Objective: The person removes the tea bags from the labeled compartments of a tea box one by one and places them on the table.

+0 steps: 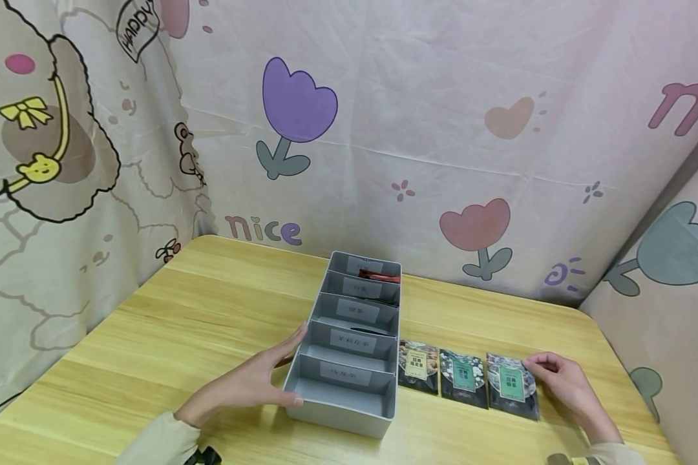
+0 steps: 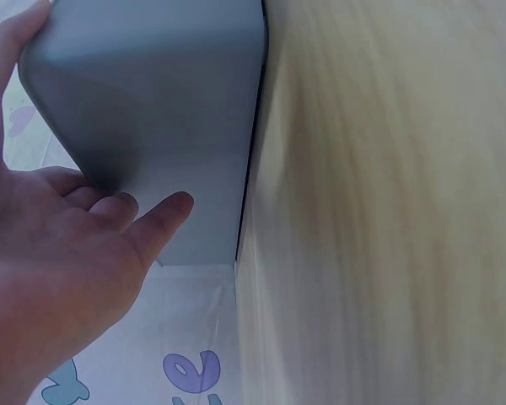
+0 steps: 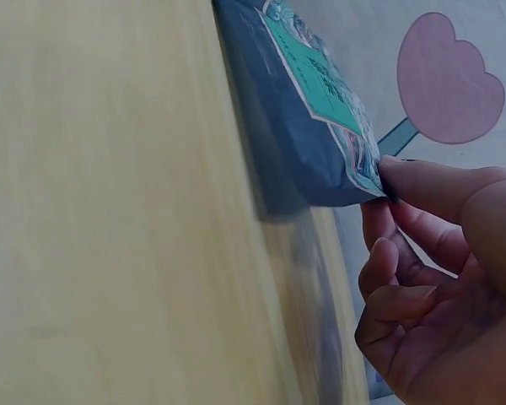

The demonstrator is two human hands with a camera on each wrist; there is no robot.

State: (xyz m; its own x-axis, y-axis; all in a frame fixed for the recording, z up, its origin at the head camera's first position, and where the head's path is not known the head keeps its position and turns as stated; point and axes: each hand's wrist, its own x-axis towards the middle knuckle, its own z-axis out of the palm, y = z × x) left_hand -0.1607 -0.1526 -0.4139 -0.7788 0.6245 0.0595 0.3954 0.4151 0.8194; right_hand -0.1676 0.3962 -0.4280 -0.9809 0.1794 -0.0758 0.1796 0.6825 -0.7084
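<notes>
A long grey storage box (image 1: 337, 423), divided into compartments with paper labels, stands on the table in the head view. My left hand (image 1: 250, 381) lies against its left side, fingers spread along the wall and thumb at the front rim. In the left wrist view the left hand (image 2: 67, 245) touches the grey box (image 2: 152, 110) with fairly straight fingers. To the box's right, my right hand (image 1: 567, 384) pinches the upper right corner of a dark tea sachet (image 1: 512, 385) with a green label. The right wrist view shows thumb and fingertips at that sachet's (image 3: 308, 93) corner.
Two more sachets lie in a row beside the box: one with a cream label (image 1: 417, 366), one with a green label (image 1: 464, 378). A red packet (image 1: 378, 276) sits in the rear compartment. Dark packet edges (image 1: 369, 332) show in others. A printed curtain (image 1: 372, 148) hangs behind the table.
</notes>
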